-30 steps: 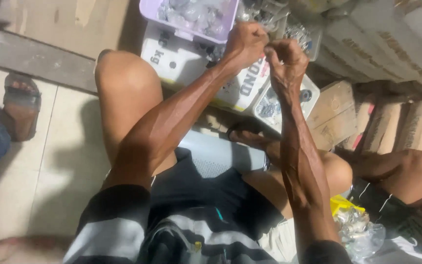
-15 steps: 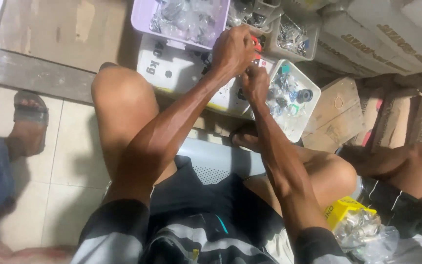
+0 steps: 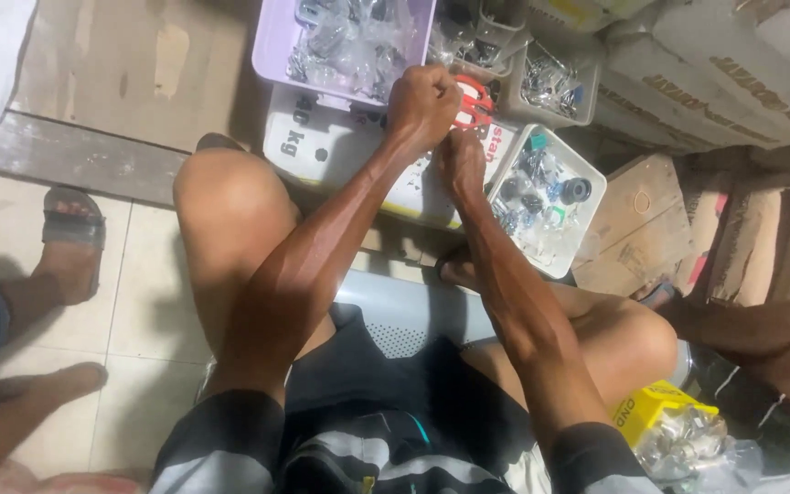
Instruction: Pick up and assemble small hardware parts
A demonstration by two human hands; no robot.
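My left hand (image 3: pixel 422 102) is closed in a fist above a white printed box (image 3: pixel 322 146). A red-and-white looped piece (image 3: pixel 475 102) sticks out at the fist's right side and seems gripped in it. My right hand (image 3: pixel 461 163) sits just below and to the right, touching the left hand with its fingers curled; whatever is in them is hidden. Both hands hover between a lilac tray (image 3: pixel 272 46) of clear-bagged small parts and a white square tub (image 3: pixel 587 215) of black, blue and green small parts.
My bare knees flank a pale stool seat (image 3: pixel 404 311). Another person's sandalled foot (image 3: pixel 70 242) stands at the left, and someone else's knee (image 3: pixel 779 334) is at the right. Cardboard boxes (image 3: pixel 637 229) and sacks (image 3: pixel 733 73) crowd the right. A yellow packet (image 3: pixel 656 407) lies at the lower right.
Both hands have drawn closer together and shifted slightly left over the white box. The view has dropped, showing the white tub and the red looped piece.
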